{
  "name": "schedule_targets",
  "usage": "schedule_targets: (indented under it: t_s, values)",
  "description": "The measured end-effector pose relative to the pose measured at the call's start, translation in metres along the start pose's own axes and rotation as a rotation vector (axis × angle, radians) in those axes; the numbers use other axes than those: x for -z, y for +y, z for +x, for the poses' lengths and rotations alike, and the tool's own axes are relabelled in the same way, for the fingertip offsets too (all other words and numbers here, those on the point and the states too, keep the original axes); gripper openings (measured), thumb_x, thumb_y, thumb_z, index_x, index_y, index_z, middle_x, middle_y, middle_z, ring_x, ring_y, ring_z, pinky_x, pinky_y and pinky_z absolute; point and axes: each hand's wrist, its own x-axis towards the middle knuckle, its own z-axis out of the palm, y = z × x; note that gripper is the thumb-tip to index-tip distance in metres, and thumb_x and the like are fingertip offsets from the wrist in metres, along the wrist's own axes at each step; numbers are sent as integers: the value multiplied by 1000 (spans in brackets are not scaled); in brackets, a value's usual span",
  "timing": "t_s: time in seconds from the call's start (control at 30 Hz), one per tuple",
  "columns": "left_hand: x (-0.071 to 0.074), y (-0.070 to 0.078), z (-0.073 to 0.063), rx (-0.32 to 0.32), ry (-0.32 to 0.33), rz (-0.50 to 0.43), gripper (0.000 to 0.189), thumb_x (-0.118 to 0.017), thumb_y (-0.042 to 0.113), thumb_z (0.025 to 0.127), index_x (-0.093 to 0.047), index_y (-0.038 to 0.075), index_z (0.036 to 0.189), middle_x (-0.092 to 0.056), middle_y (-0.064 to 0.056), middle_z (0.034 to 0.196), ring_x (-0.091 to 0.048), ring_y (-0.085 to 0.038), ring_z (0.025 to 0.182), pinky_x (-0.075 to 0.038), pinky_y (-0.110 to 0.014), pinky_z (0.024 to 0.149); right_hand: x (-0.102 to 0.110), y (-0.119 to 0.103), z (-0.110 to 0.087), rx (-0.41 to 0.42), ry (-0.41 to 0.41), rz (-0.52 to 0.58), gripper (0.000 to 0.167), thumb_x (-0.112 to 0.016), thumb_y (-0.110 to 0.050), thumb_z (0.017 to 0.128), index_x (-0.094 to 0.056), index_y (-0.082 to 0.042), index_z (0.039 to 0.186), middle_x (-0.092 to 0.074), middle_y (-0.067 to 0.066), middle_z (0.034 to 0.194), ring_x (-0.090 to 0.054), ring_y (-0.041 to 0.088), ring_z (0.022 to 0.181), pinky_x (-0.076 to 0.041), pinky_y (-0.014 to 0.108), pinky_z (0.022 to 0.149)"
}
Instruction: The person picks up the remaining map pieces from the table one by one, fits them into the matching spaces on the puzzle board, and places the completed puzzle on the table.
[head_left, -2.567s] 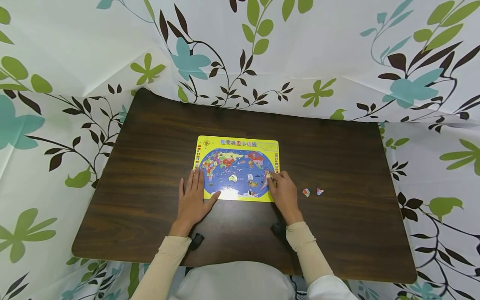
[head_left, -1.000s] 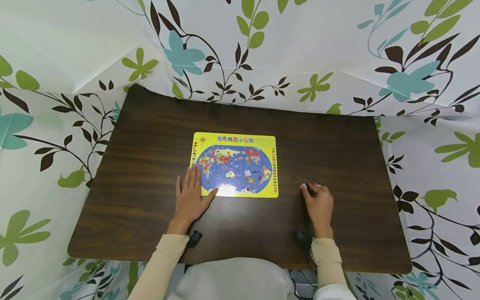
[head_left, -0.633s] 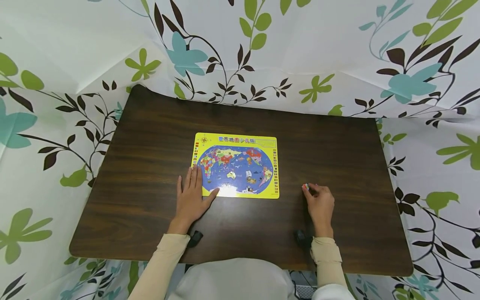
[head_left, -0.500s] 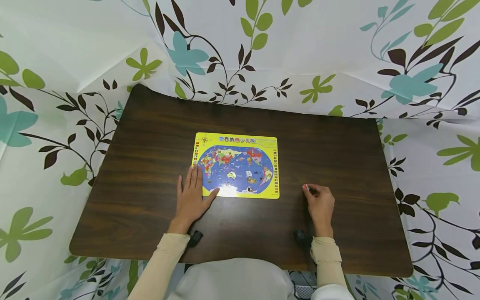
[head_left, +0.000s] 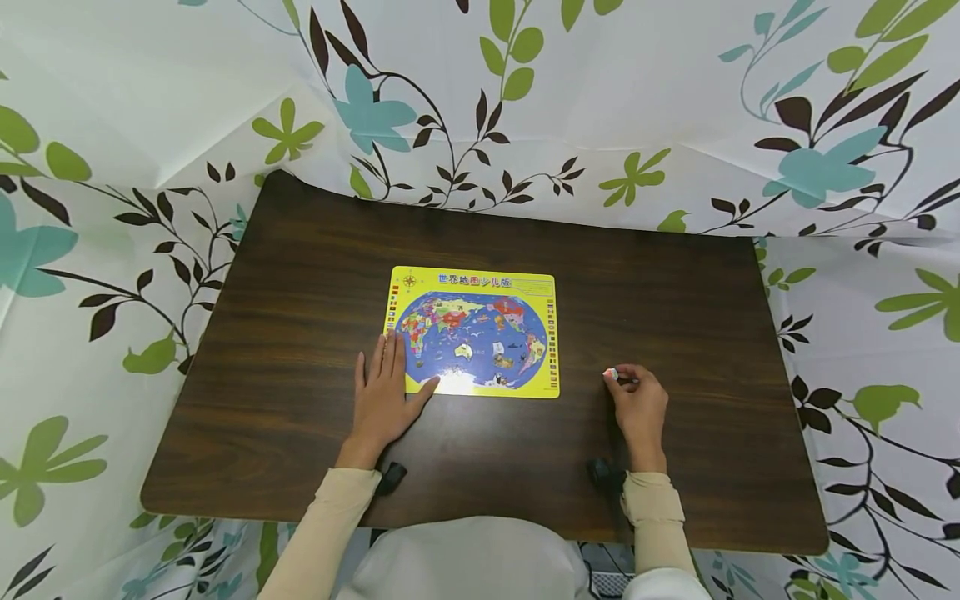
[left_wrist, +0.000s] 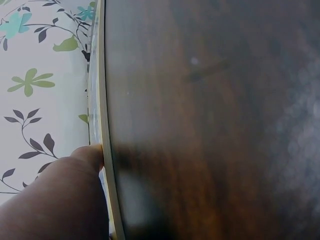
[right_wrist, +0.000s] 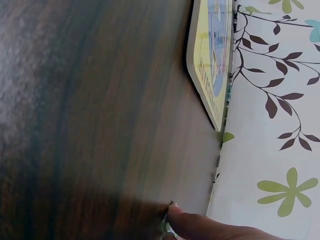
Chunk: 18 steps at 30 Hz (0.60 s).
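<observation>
A yellow-bordered world map puzzle board [head_left: 487, 332] lies flat on the table in the head view. My left hand [head_left: 381, 405] rests with straight fingers on its lower left part, the thumb along the near edge. To the right of the board, apart from it, my right hand [head_left: 640, 414] pinches a small colourful puzzle piece [head_left: 611, 374] between thumb and fingers. In the right wrist view, part of the piece [right_wrist: 169, 228] shows beside the thumb, and the board's corner [right_wrist: 205, 70] stands farther off. No second loose piece shows; the hand may cover one.
The dark wooden table [head_left: 322, 242] extends around the board. A white curtain [head_left: 540, 108] with leaves and flowers hangs behind and at both sides. Dark wrist cameras, left [head_left: 392, 478] and right [head_left: 602, 475], sit near the wrists.
My right hand has left the board's right side and gone right to where two loose pieces lay. It now pinches a piece there. My left hand stays on the board.
</observation>
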Motion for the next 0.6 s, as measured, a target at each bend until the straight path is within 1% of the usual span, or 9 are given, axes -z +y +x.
schedule_targets:
  t_s: [0.2,0.43,0.6]
  values:
    - [-1,0,0,0,-1,5,102,-53,66,97,-8,6,166,-7,-15,173,0,-31,160,7,-59,124,-1,0,-1,0,-1,-2,21,-78,-9,93,-73,3,109,-70,18,101,-65,26,83,-40,13,62]
    - [0,1,-1,-9,18,-16,101,-55,64,97,-11,4,166,-11,-17,172,-2,-31,160,6,-59,124,-2,-2,-2,49,28,15,17,-78,-9,94,-74,4,104,-69,19,97,-65,28,81,-40,15,64]
    - [1,1,-1,-5,8,-15,101,-54,64,98,-10,5,166,-9,-15,173,0,-29,160,8,-58,124,-3,-4,-4,53,31,23,12,-77,-10,94,-75,1,100,-70,15,92,-63,23,76,-40,14,62]
